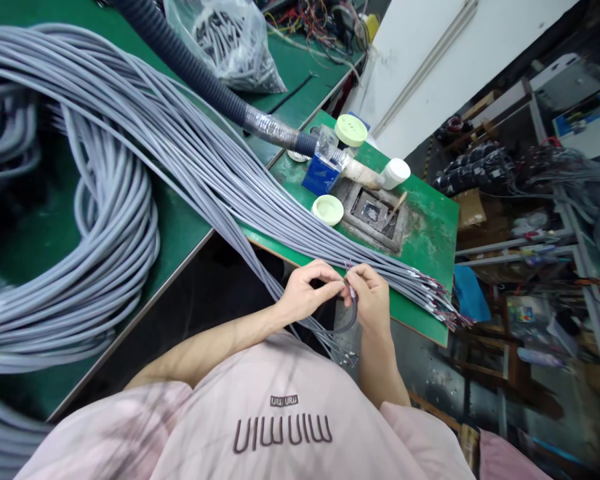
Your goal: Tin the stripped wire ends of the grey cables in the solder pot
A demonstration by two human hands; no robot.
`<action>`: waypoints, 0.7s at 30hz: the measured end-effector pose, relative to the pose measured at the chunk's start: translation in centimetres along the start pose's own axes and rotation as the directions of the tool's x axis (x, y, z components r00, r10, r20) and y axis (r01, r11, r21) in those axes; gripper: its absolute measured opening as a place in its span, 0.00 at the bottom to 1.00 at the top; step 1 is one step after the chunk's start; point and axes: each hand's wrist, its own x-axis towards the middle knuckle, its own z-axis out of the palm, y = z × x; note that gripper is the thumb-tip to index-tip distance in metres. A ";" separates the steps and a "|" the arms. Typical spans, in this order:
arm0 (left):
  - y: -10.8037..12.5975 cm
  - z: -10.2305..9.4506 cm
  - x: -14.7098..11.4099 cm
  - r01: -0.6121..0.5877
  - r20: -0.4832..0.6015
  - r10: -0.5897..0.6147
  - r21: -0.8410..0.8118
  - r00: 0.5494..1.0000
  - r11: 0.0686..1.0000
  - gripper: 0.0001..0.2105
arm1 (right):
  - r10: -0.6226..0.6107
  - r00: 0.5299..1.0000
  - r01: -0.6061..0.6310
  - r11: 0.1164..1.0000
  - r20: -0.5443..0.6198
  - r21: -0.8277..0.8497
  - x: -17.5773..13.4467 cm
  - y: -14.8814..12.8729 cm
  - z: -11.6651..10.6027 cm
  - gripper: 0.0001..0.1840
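Both of my hands meet at the end of one grey cable [351,319], just in front of the green bench edge. My right hand [371,297] is closed around the cable near its stripped end, where thin coloured wires [349,267] stick up. My left hand [314,288] pinches at those fine wires with thumb and forefinger; which strand it grips is too small to make out. Behind my hands a thick bundle of grey cables [280,213] runs across the bench, its stripped ends [440,300] fanned out at the right. More cable ends [347,357] hang below my hands.
A square metal pot [373,213] with a wooden-handled brush [397,205] sits behind the bundle. Around it are a pale green lid [328,210], a white jar [396,173] and a ribbed hose [190,60]. Coiled cables [115,267] cover the left table. Shelving [520,247] stands at right.
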 end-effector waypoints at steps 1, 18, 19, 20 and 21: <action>-0.1 -0.1 0.0 -0.030 0.032 0.030 0.014 0.999 0.999 0.07 | 0.031 0.999 -0.032 0.999 0.020 0.041 0.1 0.1 -0.1 0.10; -0.3 -0.1 0.9 0.318 0.088 -0.308 -0.350 0.947 0.881 0.18 | -0.003 0.995 0.000 1.000 0.101 0.031 0.2 0.2 -0.5 0.10; -0.1 0.1 0.8 0.308 0.078 -0.299 -0.325 0.951 0.894 0.16 | -0.027 0.995 0.027 1.000 0.092 0.000 0.1 0.2 -0.4 0.10; 0.0 0.3 0.8 0.299 0.061 -0.295 -0.306 0.954 0.904 0.14 | -0.051 0.995 0.053 0.998 0.082 -0.033 0.1 0.1 -0.4 0.09; 0.1 0.4 0.8 0.295 0.039 -0.296 -0.294 0.954 0.909 0.13 | -0.076 0.995 0.080 0.995 0.067 -0.066 0.0 0.1 -0.3 0.09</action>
